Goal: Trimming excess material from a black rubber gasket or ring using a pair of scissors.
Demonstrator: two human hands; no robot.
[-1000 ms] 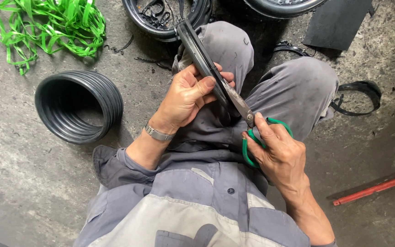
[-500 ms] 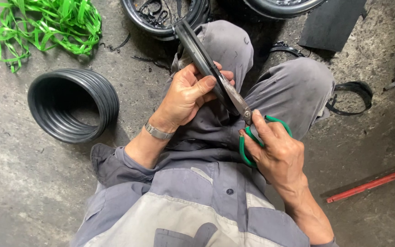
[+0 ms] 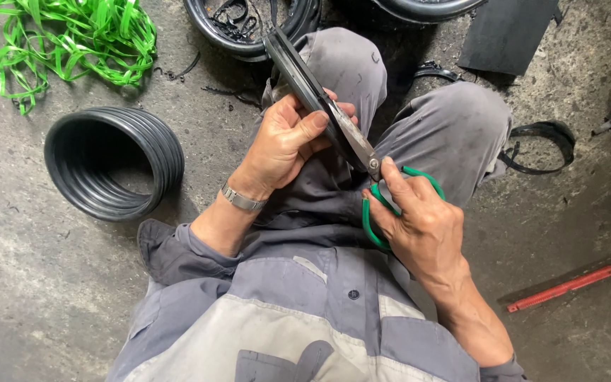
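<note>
My left hand (image 3: 286, 141) grips a long black rubber strip (image 3: 294, 64) that runs up and away over my grey-trousered knee. My right hand (image 3: 422, 225) holds green-handled scissors (image 3: 370, 170), fingers through the green loops. The metal blades lie against the strip just beside my left thumb and fingers. A metal watch band sits on my left wrist. Part of the strip is hidden under my left hand.
A stack of black rubber rings (image 3: 113, 161) stands on the concrete floor at left. Green plastic strapping (image 3: 65, 39) lies at top left. Black tyres (image 3: 249, 25) sit at the top, a black strap (image 3: 540, 145) at right, a red rod (image 3: 574, 281) at lower right.
The view has shifted slightly. Both hands keep their grips; the scissors stay at the strip with little visible movement.
</note>
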